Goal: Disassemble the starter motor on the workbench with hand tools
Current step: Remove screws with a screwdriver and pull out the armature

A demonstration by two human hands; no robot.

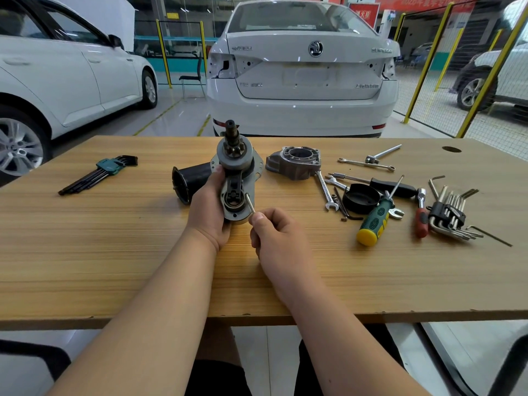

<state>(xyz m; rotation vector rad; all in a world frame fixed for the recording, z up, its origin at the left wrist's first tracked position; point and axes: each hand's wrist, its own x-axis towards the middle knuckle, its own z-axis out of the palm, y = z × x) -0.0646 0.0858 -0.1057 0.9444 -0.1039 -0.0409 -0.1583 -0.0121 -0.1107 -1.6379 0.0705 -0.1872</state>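
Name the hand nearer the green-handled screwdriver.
Right. The right hand, pinching a thin rod, is left of the screwdriver; the left hand, farther left, grips the starter assembly.

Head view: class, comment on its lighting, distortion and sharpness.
Head view: soft, even indoor light, faint shadows beneath the tools. Head view: wide-angle distortion bows the workbench edge and leans the yellow posts. Head view: left hand, right hand, starter assembly and thin rod look sharp; the plate area of the white car is blurred.

My left hand covers the motor part's left side; my right hand hides the thin tool's near end.
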